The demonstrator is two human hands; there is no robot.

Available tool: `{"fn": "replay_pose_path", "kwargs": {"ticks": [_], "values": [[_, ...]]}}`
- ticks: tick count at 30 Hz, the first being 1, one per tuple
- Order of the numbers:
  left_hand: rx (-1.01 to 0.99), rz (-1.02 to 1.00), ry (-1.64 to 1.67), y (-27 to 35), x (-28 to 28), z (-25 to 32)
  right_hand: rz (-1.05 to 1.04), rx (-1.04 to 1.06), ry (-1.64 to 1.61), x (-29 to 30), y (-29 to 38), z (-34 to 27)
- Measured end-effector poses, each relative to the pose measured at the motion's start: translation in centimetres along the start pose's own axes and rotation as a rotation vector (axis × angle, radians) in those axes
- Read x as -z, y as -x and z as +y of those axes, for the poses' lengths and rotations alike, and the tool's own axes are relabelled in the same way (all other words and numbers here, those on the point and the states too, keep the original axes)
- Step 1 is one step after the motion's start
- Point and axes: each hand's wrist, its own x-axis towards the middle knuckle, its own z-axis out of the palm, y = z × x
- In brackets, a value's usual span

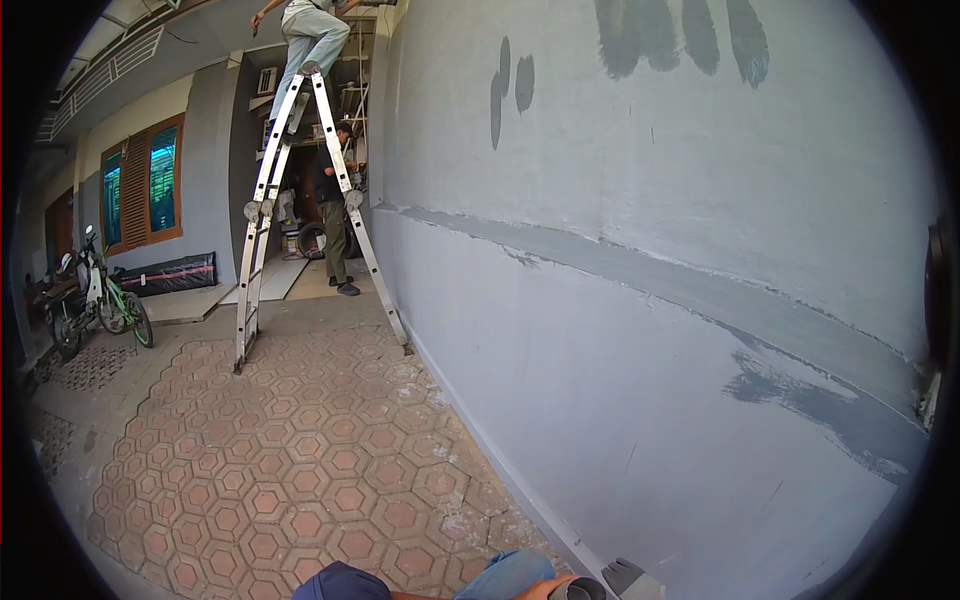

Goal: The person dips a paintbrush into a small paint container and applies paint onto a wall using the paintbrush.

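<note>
At the bottom edge, my left hand (546,588) grips the side of a small grey round container (579,589), seen partly from above; its lower part is cut off. The arm leads to a navy sleeve (341,582), and a denim-covered knee (506,576) shows beside it. Just right of the container is a dark grey shape with a ragged edge (622,576), low by the wall; whether it is brush bristles or paint, I cannot tell. My right hand is out of view. The grey wall (600,360) bears darker paint patches (795,397).
An aluminium folding ladder (262,217) straddles the hexagonal pavers (304,480) ahead, with a person (315,37) up on it. Another person (330,195) stands behind. A motorcycle (71,307) and green bicycle (120,304) are at left. A ledge (637,259) crosses the wall.
</note>
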Motion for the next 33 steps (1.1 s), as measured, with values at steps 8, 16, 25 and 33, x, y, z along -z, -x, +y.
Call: {"fn": "replay_pose_path", "kwargs": {"ticks": [8,16,25,33], "values": [[0.137,-0.088,-0.212,0.5,-0.5,3.4,0.037,0.015,-0.022,0.9,-0.4,-0.9],[0.053,-0.137,-0.178,0.3,-0.1,3.2,-0.032,0.096,0.035,1.7,-0.1,0.2],[-0.004,-0.103,-0.181,-0.2,-0.7,1.9,0.025,0.064,-0.047,0.5,0.0,-0.7],[-0.044,-0.073,-0.196,-0.7,-0.3,0.1,-0.207,0.123,-0.013,0.7,0.1,-0.3]]}}
